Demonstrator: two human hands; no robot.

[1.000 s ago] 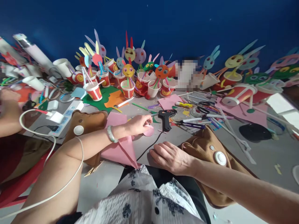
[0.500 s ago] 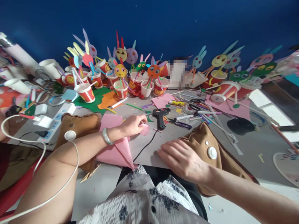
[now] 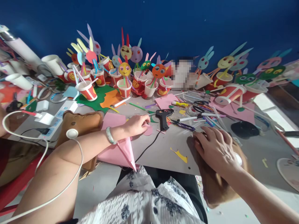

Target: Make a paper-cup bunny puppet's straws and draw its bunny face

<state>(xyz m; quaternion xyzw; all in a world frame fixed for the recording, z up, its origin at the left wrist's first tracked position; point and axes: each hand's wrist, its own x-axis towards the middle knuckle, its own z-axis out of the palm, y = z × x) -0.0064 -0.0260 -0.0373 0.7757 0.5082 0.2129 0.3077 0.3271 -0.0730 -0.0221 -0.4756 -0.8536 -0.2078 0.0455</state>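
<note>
Right hand (image 3: 213, 146) open over brown pouch (image 3: 215, 190); left hand (image 3: 137, 125) pinching pink disc (image 3: 148, 131) beside glue gun (image 3: 163, 118).
Datum, glue gun: pouch lies nearer, to its right, under spread fingers; contact unverified. Yellow scrap (image 3: 180, 156) lies nearer, on tabletop (image 3: 158, 160). Black cord (image 3: 150, 144) leaves the gun's handle, running nearer and left; assessed hazard: a snag there could drag the gun into the disc or left fingers. Disc sits just left and nearer, flat-looking, exposed edge facing the wearer; being round, no evident long axis. Gun's body lies crosswise, handle toward wearer, nozzle end indeterminable. Paper cups (image 3: 124, 90) stand beyond.
</note>
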